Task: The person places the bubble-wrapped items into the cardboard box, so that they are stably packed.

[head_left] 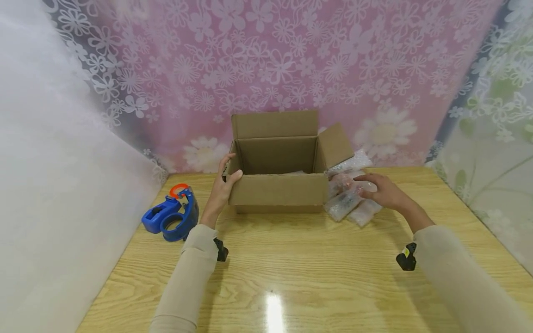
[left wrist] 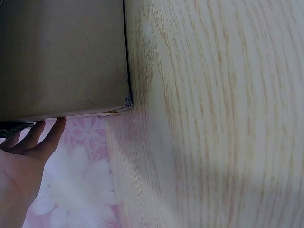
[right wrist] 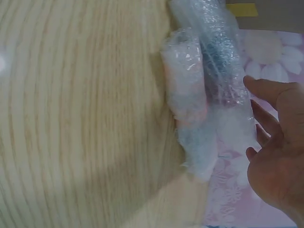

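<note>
Matt brown cardboard box (head_left: 276,192); glossy clear bubble-wrap packets (head_left: 349,200); smooth, shiny wood-grain table (head_left: 291,277); glossy blue plastic tape dispenser (head_left: 171,218).

Head view: high, facing forward and down, table (head_left: 291,273) wide; cardboard box (head_left: 276,192) at 12 o'clock. Left wrist view: close along table (left wrist: 213,118), box (left wrist: 61,57) corner at 10 o'clock. Right wrist view: close, bubble-wrapped packets (right wrist: 204,104) at 1 o'clock. All 3 share the tabletop.

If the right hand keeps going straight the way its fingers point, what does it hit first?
Probably the clear bubble-wrapped packets right at the right hand's fingertips; the open brown cardboard box sits just beyond them.
</note>
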Demonstrator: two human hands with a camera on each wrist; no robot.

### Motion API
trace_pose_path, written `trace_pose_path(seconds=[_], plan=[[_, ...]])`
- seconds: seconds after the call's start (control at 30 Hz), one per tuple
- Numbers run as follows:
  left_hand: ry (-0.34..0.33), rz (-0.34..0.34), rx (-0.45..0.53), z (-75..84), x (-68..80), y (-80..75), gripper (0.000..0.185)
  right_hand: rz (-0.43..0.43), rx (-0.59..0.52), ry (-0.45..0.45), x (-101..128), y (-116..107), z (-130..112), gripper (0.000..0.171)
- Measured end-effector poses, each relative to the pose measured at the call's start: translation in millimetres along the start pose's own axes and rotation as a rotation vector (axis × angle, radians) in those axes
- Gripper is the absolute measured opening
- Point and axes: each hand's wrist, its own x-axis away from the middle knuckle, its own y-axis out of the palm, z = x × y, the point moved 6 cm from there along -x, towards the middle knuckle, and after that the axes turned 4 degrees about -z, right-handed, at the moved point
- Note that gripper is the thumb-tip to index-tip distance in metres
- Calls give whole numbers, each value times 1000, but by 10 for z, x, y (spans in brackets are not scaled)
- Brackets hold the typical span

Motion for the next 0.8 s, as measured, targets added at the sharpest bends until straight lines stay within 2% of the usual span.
trace_pose_path(seconds=[0.13,0.3,0.4,0.6,0.8], plan=[[2,1,-4,-4,-1,-3,69,9,62,-35,-4,41,32,48],[6,-2,1,-9,-5,-1,68,8,115,9,10,83,100,51],[13,-1,5,-16,-17,5,68,8,126,31,36,102,146,51],[18,4,4,-14,-15,12,67,16,132,3,72,125,179,50],[20,-2,2,2,-11,9,67,19,125,16,93,116,233,49]])
